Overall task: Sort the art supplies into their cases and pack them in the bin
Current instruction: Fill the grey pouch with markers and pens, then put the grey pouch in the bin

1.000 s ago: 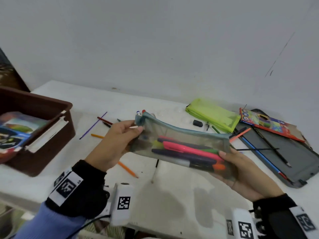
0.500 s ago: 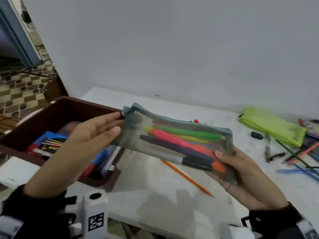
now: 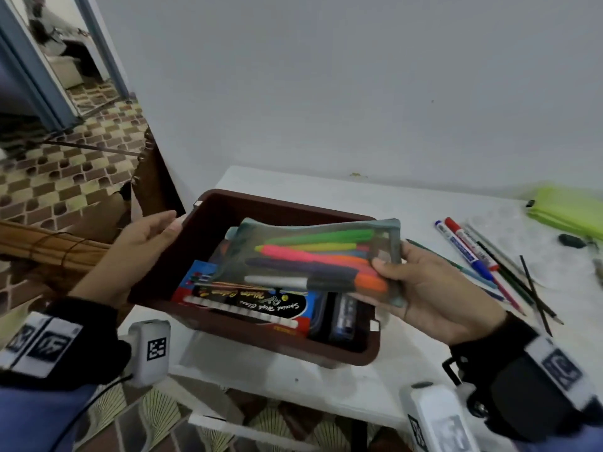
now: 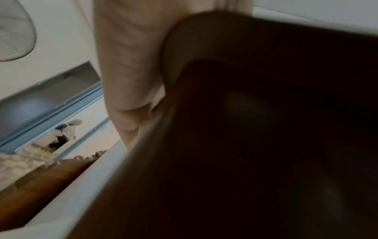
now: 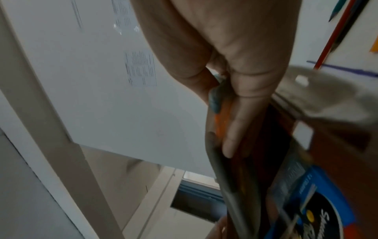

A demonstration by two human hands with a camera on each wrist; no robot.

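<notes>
1. Head view: mesh pencil pouch [image 3: 321, 259] full of coloured markers hovers over the brown bin [image 3: 208, 230], pinched at its right end by the right hand [image 3: 437, 288].
2. Left hand [image 3: 143, 236], fingers straight, touches the bin's far-left rim.
3. Under the pouch lies a blue watercolour box [image 3: 261, 305].
4. Loose pens and pencils [image 3: 483, 259] lie right on the worktop [image 3: 326, 383], near a lime pouch [image 3: 567, 210].

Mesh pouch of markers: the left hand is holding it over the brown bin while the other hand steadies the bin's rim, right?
Wrong hand. In the head view the right hand grips the mesh pouch over the brown bin; the left hand is at the bin's rim.
</notes>
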